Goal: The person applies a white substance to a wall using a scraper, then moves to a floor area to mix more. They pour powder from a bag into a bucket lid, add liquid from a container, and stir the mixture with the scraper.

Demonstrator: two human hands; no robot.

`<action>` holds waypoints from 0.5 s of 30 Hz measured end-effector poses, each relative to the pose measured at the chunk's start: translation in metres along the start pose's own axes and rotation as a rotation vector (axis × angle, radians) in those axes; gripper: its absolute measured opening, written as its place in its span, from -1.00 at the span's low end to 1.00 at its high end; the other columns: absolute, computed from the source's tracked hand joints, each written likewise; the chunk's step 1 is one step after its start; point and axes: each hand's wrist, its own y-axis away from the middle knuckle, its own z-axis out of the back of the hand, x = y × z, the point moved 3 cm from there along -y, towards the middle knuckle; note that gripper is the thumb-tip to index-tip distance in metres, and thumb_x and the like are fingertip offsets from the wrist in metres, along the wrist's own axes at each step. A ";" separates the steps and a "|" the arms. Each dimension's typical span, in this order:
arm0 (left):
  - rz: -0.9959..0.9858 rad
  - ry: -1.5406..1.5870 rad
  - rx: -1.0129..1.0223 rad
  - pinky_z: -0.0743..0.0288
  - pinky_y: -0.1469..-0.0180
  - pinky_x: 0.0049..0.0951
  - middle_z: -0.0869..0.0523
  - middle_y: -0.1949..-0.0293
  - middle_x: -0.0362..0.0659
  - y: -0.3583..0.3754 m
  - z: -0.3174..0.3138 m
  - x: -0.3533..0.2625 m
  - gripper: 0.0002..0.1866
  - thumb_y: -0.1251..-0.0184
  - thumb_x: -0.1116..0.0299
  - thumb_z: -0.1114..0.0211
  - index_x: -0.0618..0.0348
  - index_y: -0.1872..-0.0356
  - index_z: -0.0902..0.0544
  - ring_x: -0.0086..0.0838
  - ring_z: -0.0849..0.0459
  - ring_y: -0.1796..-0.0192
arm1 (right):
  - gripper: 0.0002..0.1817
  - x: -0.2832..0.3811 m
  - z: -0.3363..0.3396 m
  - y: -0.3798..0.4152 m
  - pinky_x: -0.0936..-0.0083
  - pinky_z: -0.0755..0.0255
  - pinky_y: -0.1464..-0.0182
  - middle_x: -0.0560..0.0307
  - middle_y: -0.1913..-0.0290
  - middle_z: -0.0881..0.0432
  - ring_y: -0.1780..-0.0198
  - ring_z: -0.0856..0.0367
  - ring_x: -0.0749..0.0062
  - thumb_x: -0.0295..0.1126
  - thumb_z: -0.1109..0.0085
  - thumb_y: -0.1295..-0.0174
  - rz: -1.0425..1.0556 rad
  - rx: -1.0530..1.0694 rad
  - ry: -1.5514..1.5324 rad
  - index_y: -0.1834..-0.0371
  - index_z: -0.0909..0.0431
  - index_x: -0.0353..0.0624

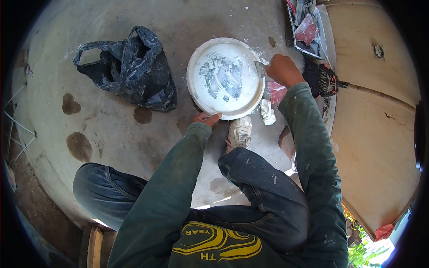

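A round white basin [191,73] lies on the concrete floor in front of me, its inside coated with white paste or powder and smeared with grey streaks in the middle. My right hand [284,70] is closed around a putty knife [260,69], whose blade sits at the basin's right rim. My left hand [207,118] is at the near rim, thumb over the edge and fingers partly hidden beneath. Just right of the basin are a reddish flat piece [276,91] and a crumpled white lump [267,111].
A black plastic bag [129,69] stands on the floor at left. At upper right, a tray [319,33] holds scraps beside a dark shoe-like item [325,80] and a wooden panel [375,102]. My shoe [240,131] is close to the basin. Wet patches [79,146] mark the floor.
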 end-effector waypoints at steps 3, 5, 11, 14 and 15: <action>0.053 -0.018 -0.085 -0.47 -0.04 -0.38 -0.72 0.05 0.00 0.004 -0.001 0.000 -0.33 0.08 0.10 -0.62 0.39 0.00 -0.66 -0.38 -0.64 0.04 | -0.60 -0.009 0.000 -0.004 0.14 -0.48 -0.15 -0.33 0.01 -0.64 -0.06 -0.63 -0.17 -0.33 -0.15 -0.07 0.008 -0.044 -0.006 0.04 -0.64 -0.28; 0.006 0.011 -0.044 -0.47 -0.02 -0.39 -0.72 0.08 -0.01 0.006 -0.003 0.001 -0.33 0.08 0.08 -0.62 0.39 0.01 -0.67 -0.38 -0.64 0.07 | -0.61 -0.015 -0.005 -0.003 0.12 -0.48 -0.14 -0.34 0.03 -0.65 -0.04 -0.64 -0.18 -0.32 -0.16 -0.07 -0.017 -0.042 -0.001 0.06 -0.65 -0.29; 0.041 -0.093 -0.036 -0.45 0.06 -0.41 -0.73 0.18 -0.08 0.002 0.005 -0.004 -0.35 0.09 0.05 -0.62 0.38 0.06 -0.69 -0.43 -0.61 0.17 | -0.65 -0.032 -0.019 0.007 0.10 -0.49 -0.09 -0.41 0.14 -0.65 0.04 -0.65 -0.23 -0.30 -0.16 -0.07 0.068 -0.078 -0.071 0.19 -0.65 -0.36; 0.048 -0.072 -0.023 -0.44 0.08 -0.41 -0.72 0.19 -0.11 -0.002 0.004 -0.004 -0.35 0.08 0.03 -0.61 0.38 0.08 -0.69 -0.45 -0.61 0.18 | -0.70 -0.036 -0.022 0.036 0.08 -0.51 0.01 -0.40 0.23 -0.65 0.13 -0.66 -0.20 -0.31 -0.14 -0.13 0.127 -0.134 -0.183 0.24 -0.63 -0.37; 0.078 -0.104 -0.018 -0.44 0.08 -0.41 -0.72 0.19 -0.12 0.000 0.007 -0.003 -0.36 0.08 0.03 -0.61 0.37 0.08 -0.69 -0.46 -0.61 0.18 | -0.71 -0.035 -0.023 0.049 0.08 -0.52 0.05 -0.39 0.25 -0.65 0.16 -0.66 -0.19 -0.31 -0.14 -0.16 0.170 -0.138 -0.277 0.24 -0.62 -0.37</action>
